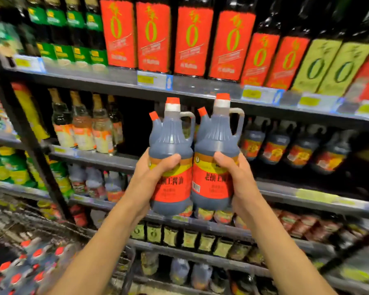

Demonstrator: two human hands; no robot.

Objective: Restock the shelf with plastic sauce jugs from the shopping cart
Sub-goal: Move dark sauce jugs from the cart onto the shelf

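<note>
Dark brown sauce fills two plastic jugs held up side by side in front of the shelf, the left jug (171,158) and the right jug (217,154) touching along their sides, both upright with red caps, white collars and red-and-yellow labels. The left hand (151,179) wraps the outer side of the left jug with the thumb across the top of its label, and the right hand (237,182) grips the outer side of the right jug the same way, thumb on the front; the rest of the fingers are hidden behind the jugs. Both jugs are in the air, level with the middle shelf (307,118), right in front of a dark gap in its row. Just right of that gap sit more jugs (290,145) of the same kind, lined up along that shelf's front edge, pretty blurry. Left of the gap are clear glass bottles (87,124) with orange labels. The top shelf (119,78) carries tall dark bottles (192,39) with red labels, green-labelled ones toward its left end and yellow-labelled ones toward its right end. Down in the bottom left corner is the cart (124,265), wire sided, with a bunch of red-capped jugs (32,265) lying inside.
</note>
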